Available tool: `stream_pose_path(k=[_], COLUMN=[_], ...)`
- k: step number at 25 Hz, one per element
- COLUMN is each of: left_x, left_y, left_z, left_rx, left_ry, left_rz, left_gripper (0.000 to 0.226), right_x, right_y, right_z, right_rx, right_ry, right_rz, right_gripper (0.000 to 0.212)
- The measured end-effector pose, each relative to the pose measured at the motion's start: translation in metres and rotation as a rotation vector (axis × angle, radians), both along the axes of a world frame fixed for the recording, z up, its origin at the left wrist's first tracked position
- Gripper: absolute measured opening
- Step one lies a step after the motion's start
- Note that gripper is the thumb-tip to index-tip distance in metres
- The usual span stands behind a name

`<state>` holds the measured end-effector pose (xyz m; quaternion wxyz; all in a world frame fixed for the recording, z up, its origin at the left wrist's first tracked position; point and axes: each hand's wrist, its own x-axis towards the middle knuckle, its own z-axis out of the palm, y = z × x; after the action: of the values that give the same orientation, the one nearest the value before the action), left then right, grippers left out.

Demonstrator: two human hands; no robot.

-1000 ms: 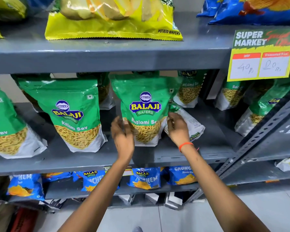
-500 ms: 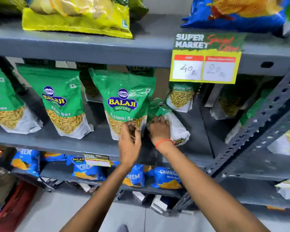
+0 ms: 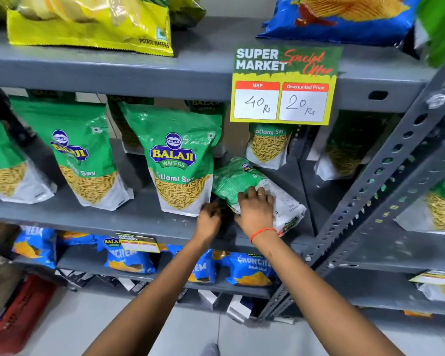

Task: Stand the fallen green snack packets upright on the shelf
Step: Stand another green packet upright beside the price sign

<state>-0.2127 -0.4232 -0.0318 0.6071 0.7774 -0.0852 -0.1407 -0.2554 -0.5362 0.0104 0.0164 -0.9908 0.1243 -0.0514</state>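
Right hand flat on fallen green packet; left hand curled, grip unclear.

Under the right hand lies a green-and-white packet; just left of the left hand stands a green pouch with a blue-and-yellow logo and yellow sev pictured. Above the hands hangs a yellow, green and red tag; the right wrist wears an orange band, and the shelf is grey.

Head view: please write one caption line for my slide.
Right hand rests on fallen green packet beside upright packet; left hand below.
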Motion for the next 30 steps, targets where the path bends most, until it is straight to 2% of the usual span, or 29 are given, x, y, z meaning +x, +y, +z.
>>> stream_pose_path(k=[4, 6, 8, 10, 14, 20, 23, 26, 28, 30], left_x=[0.008, 0.011, 0.014, 0.015, 0.015, 0.03, 0.044, 0.056, 0.06, 0.061], left_y=[-0.008, -0.008, -0.007, -0.008, -0.029, -0.067, -0.076, -0.08, -0.077, -0.073], left_z=[-0.002, -0.004, -0.006, -0.005, 0.001, 0.021, 0.032, 0.046, 0.053, 0.057], left_rx=[-0.029, 0.014, 0.007, -0.069, -0.274, -0.385, -0.39, -0.424, -0.437, -0.409], left_ry=[-0.032, -0.054, -0.017, 0.07, 0.315, 0.474, 0.51, 0.506, 0.424, 0.265], left_rz=[-0.001, 0.0, 0.019, 0.037, 0.044, 0.002, -0.077, -0.051, -0.031, -0.014], left_gripper=[0.024, 0.022, 0.022, 0.026, 0.038, 0.032, 0.026, 0.026, 0.026, 0.024], right_x=[0.003, 0.007, 0.013, 0.012, -0.003, -0.005, 0.003, 0.012, 0.018, 0.023], right_y=[0.02, 0.021, 0.014, 0.005, -0.024, -0.054, -0.061, -0.067, -0.073, -0.075], right_z=[0.001, 0.006, 0.003, 0.01, 0.033, 0.045, 0.037, 0.028, 0.022, 0.017], right_rx=[-0.145, -0.159, -0.022, 0.09, 0.171, 0.484, 0.613, 0.753, 0.877, 1.056], right_ry=[0.008, -0.01, 0.004, -0.079, -0.381, -0.847, -0.996, -1.092, -1.135, -1.155], right_rz=[0.024, 0.016, 0.072, 0.01, -0.127, -0.258, -0.322, -0.364, -0.388, -0.409], right_gripper=[0.019, 0.017, 0.024, 0.024, 0.02, 0.016, 0.014, 0.019, 0.022, 0.023])
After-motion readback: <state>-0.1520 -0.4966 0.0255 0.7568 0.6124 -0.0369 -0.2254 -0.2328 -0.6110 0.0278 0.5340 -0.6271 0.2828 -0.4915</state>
